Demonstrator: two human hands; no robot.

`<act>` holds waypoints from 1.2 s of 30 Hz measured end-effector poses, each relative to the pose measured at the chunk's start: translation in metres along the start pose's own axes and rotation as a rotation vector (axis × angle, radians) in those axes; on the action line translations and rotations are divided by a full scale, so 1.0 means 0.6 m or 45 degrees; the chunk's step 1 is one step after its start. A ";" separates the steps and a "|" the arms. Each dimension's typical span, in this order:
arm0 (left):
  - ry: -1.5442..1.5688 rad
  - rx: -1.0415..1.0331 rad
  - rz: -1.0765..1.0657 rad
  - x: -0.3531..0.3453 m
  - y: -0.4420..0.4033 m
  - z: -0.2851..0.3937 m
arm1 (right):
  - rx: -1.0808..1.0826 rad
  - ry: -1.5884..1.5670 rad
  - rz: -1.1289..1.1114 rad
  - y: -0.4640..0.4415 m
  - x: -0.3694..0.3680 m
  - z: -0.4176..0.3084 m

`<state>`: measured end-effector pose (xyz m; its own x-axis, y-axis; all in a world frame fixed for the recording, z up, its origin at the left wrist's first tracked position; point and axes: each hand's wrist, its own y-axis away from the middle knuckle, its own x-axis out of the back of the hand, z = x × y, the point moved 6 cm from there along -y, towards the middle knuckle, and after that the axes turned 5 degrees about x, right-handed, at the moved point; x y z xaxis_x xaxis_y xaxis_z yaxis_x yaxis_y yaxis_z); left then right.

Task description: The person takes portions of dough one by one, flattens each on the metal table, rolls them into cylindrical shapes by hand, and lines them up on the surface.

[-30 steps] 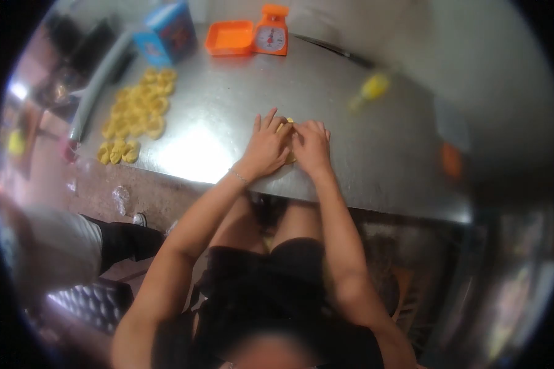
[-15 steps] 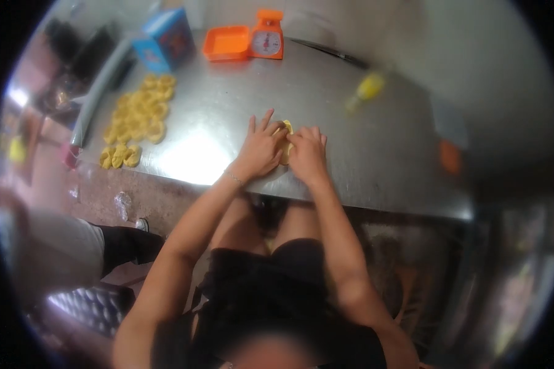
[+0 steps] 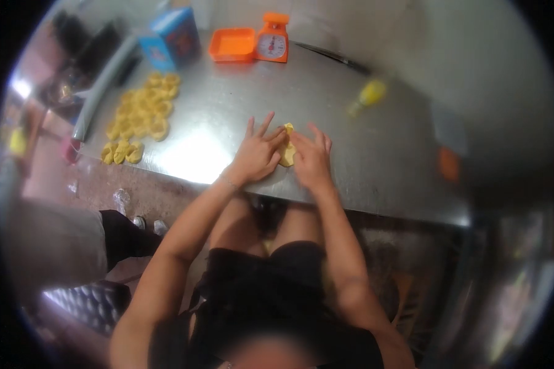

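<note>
Between both hands, on the table: a yellow dough piece [image 3: 287,155], touched by fingertips from either side. Left hand [image 3: 255,152] loosely open, fingers spread, at its left edge; right hand [image 3: 314,161] half open, fingers partly bent, at its right edge. Well beyond the left hand: a shallow orange tray [image 3: 233,44], inner floor showing, just beside an orange dial scale [image 3: 272,44]. Farther beyond and left of the left hand: an upright blue box [image 3: 171,43], contents hidden. Nearer, left of the same hand: clustered yellow dough pieces [image 3: 140,109], some hollowed. Beyond the right hand: a long dark utensil [image 3: 333,56] and a blurred yellow item [image 3: 372,93], perhaps a small bottle. Beneath both hands: a shiny metal table [image 3: 381,166]. Far left of the left hand: a person [image 3: 68,246] in a pale top, on brownish floor [image 3: 100,181].
</note>
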<state>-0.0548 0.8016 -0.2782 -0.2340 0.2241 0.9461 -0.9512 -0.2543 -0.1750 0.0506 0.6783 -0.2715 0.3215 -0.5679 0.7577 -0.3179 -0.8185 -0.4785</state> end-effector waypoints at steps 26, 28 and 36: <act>0.072 -0.105 0.043 0.017 0.078 0.034 | 0.041 0.061 -0.403 0.053 0.034 -0.047; 0.397 0.008 0.147 0.038 0.043 0.008 | -0.033 -0.092 -0.410 0.007 0.042 -0.015; 0.219 0.209 0.158 -0.033 -0.087 -0.075 | -0.213 -0.102 -0.227 -0.068 -0.049 0.109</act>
<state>-0.0096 0.8529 -0.3000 -0.3910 0.3344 0.8575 -0.8709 -0.4357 -0.2272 0.1126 0.7226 -0.3035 0.4533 -0.4261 0.7829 -0.3906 -0.8845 -0.2552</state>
